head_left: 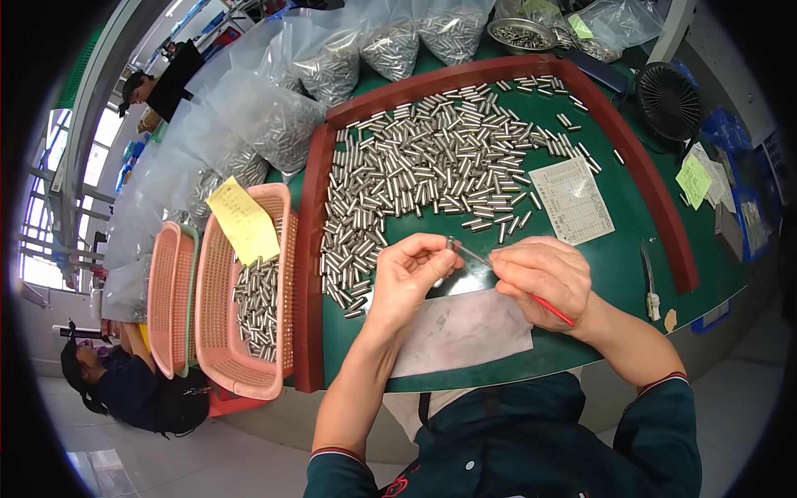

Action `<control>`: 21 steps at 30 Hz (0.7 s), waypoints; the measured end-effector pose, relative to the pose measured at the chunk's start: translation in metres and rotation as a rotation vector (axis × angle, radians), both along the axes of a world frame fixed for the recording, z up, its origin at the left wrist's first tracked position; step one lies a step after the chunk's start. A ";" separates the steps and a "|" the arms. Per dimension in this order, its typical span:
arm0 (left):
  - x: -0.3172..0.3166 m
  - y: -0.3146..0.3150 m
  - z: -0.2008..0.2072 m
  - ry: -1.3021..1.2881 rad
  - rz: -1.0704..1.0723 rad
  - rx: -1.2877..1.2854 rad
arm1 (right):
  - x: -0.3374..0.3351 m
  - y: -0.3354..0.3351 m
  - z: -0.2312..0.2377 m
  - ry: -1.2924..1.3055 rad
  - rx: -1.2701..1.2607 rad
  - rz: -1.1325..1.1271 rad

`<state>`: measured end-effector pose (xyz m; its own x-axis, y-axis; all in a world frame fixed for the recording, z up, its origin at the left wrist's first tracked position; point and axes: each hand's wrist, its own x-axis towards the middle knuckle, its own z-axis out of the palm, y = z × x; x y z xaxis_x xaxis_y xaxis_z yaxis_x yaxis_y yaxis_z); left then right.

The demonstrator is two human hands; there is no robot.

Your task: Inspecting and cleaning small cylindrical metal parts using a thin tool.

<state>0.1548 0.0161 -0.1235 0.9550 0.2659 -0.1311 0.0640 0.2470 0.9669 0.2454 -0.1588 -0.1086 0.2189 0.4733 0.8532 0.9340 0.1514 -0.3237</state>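
Note:
Between thumb and fingers, my left hand (413, 278) pinches a small metal pin (451, 243), mostly covered by the fingertips. My right hand (544, 278) grips a thin tool with a red handle (554, 312), and its slim metal shaft (475, 254) points at the pin. Whether the tip touches the pin or enters it is too small to tell. Below both hands lies a stained white cloth (465, 336) on the green table. Beyond them spreads a large heap of short, shiny metal pins (432, 153), a few loose ones nearest my fingers.
A dark red wooden frame (311, 249) borders the heap. Pink baskets (286, 324) stand left, one holding pins under a yellow note (242, 220). Bags of pins (328, 66) line the back. At right are a printed card (571, 199), tweezers (648, 278) and a black fan (668, 101). Two people are leftward.

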 end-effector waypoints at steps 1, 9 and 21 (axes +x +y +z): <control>0.000 0.002 0.000 -0.010 0.038 0.003 | -0.001 0.000 0.001 -0.024 0.008 -0.001; 0.004 -0.007 0.000 0.014 0.209 0.245 | -0.001 -0.001 0.001 -0.052 0.006 -0.007; 0.003 -0.015 -0.001 -0.053 0.225 0.597 | -0.001 0.001 -0.005 -0.021 -0.059 -0.012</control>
